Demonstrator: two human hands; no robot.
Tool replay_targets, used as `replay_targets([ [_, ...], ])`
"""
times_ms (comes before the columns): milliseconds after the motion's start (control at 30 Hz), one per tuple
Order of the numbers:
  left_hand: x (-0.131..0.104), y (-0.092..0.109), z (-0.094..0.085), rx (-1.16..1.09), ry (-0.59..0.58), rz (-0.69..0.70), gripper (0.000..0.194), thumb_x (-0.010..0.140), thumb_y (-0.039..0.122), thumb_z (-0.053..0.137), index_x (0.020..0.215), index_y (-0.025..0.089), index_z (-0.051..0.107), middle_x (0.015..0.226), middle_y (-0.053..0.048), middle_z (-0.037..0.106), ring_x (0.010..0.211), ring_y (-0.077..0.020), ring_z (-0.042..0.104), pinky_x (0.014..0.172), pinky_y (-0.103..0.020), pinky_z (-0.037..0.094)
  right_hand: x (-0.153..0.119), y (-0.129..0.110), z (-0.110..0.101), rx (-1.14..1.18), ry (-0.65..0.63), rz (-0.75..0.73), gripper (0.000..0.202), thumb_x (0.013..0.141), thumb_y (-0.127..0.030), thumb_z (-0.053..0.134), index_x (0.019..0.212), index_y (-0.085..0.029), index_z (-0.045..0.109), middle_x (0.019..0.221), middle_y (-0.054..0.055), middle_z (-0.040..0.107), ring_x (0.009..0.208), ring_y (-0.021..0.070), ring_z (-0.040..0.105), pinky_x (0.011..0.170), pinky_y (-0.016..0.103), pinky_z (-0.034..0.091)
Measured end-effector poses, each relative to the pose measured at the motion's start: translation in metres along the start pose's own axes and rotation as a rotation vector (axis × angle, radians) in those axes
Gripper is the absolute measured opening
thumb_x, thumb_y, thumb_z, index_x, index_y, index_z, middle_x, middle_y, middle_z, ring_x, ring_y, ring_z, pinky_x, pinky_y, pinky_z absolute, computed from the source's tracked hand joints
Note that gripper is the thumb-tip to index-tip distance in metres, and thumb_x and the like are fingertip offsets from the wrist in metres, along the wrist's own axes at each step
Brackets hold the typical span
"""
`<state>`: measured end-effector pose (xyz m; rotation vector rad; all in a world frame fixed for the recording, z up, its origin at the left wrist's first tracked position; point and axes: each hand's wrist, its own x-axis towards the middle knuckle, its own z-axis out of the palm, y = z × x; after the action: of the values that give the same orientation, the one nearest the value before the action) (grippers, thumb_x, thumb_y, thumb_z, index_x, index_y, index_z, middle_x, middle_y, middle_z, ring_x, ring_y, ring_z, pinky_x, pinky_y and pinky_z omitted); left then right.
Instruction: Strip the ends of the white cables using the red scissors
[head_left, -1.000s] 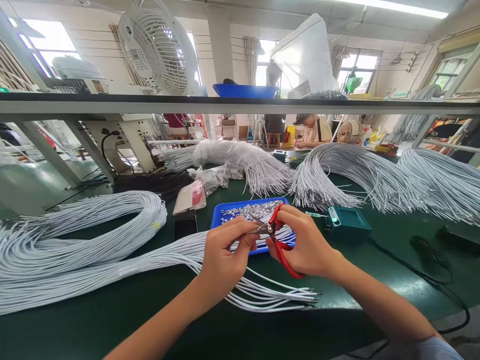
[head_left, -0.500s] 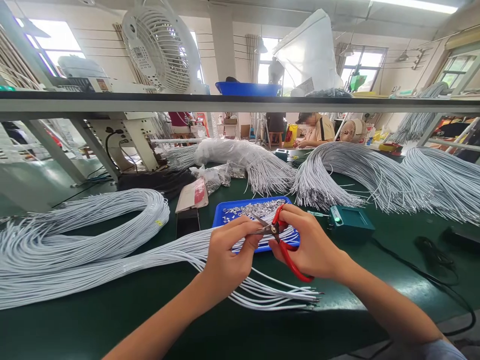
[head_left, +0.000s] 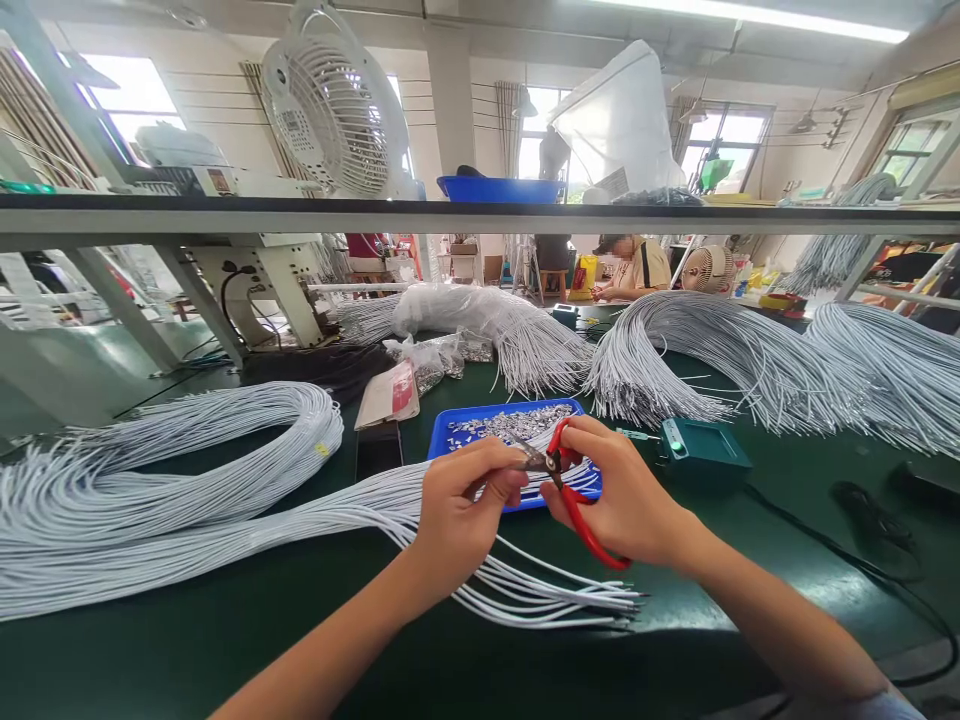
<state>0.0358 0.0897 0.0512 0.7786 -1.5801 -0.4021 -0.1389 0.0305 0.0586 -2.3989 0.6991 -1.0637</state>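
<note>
Two hands apparently snip over the blue tray (head_left: 437, 432), right hand (head_left: 634, 495) curled round red scissors (head_left: 589, 535), left hand (head_left: 459, 505) pinched closed, contents unclear, next cut needing steady fingertips.

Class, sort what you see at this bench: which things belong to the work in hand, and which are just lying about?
Seemingly in the work:
Red-handled scissors, in the right hand
Left hand, fingers at the blades
White cables
Blue tray of small metal pieces

Probably just lying about:
Black cloth
Dark flat object
Fan on the shelf
</note>
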Motion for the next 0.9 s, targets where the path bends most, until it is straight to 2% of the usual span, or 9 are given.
replay_targets([
  [100,0.001,-0.005,-0.004,-0.138,0.135,-0.121,0.012,0.087,0.025,0.061,0.083,0.016,0.067,0.065,-0.001,0.058,0.050,-0.0089,0.052,0.047,-0.021,0.045,0.008,0.012,-0.003,-0.072,0.017,0.096,0.018,0.074,-0.023,0.065,0.069,-0.018,0.048,0.075,0.002,0.054,0.069,0.0154,0.046,0.061,0.029,0.036],
  [167,0.001,-0.007,-0.003,-0.169,0.174,-0.158,0.015,0.086,0.028,0.064,0.081,0.015,0.067,0.063,-0.001,0.057,0.049,-0.0086,0.051,0.047,-0.022,0.045,0.012,0.017,-0.004,-0.014,0.039,0.147,0.017,0.075,-0.024,0.064,0.069,-0.018,0.051,0.071,0.001,0.055,0.066,0.0150,0.047,0.060,0.029,0.037],
  [233,0.000,-0.006,-0.001,-0.150,0.134,-0.142,0.014,0.086,0.027,0.063,0.081,0.015,0.067,0.063,-0.001,0.058,0.049,-0.0087,0.052,0.049,-0.022,0.046,0.011,0.016,-0.003,0.165,0.094,0.132,0.013,0.076,-0.022,0.064,0.071,-0.018,0.053,0.071,0.000,0.057,0.066,0.0141,0.050,0.062,0.029,0.040],
  [333,-0.004,-0.003,0.006,-0.082,0.014,-0.108,0.012,0.087,0.023,0.061,0.081,0.014,0.068,0.065,-0.002,0.059,0.052,-0.0096,0.055,0.050,-0.022,0.047,0.005,0.005,-0.002,0.450,0.166,0.046,0.009,0.079,-0.019,0.063,0.075,-0.019,0.055,0.075,0.000,0.061,0.069,0.0134,0.055,0.066,0.028,0.045],
  [400,-0.006,-0.001,0.009,-0.045,-0.029,-0.105,0.014,0.087,0.023,0.061,0.080,0.014,0.068,0.065,-0.003,0.059,0.052,-0.0101,0.056,0.048,-0.021,0.046,0.000,-0.002,-0.003,0.530,0.177,0.006,0.010,0.079,-0.018,0.064,0.076,-0.020,0.055,0.078,0.000,0.063,0.070,0.0132,0.057,0.066,0.028,0.046],
  [567,-0.010,-0.004,0.015,-0.006,-0.058,-0.043,0.012,0.086,0.020,0.062,0.081,0.013,0.070,0.060,-0.002,0.059,0.050,-0.0098,0.055,0.046,-0.020,0.044,-0.007,-0.008,-0.003,0.551,0.116,-0.021,0.014,0.077,-0.016,0.067,0.077,-0.020,0.054,0.081,0.000,0.064,0.071,0.0140,0.057,0.066,0.029,0.047],
  [700,-0.011,-0.007,0.016,-0.015,-0.046,-0.005,0.009,0.085,0.016,0.062,0.086,0.014,0.071,0.063,-0.003,0.061,0.050,-0.0097,0.056,0.047,-0.019,0.045,-0.007,-0.007,0.000,0.557,0.132,-0.001,0.016,0.076,-0.016,0.068,0.075,-0.020,0.052,0.078,0.000,0.062,0.068,0.0137,0.055,0.063,0.029,0.045],
  [900,-0.008,-0.004,0.017,-0.016,-0.043,-0.066,0.014,0.087,0.022,0.061,0.082,0.013,0.071,0.059,-0.002,0.060,0.049,-0.0103,0.057,0.047,-0.020,0.045,-0.006,-0.007,0.002,0.588,0.161,0.006,0.012,0.078,-0.015,0.067,0.075,-0.020,0.056,0.074,-0.001,0.062,0.066,0.0125,0.055,0.062,0.027,0.046],
])
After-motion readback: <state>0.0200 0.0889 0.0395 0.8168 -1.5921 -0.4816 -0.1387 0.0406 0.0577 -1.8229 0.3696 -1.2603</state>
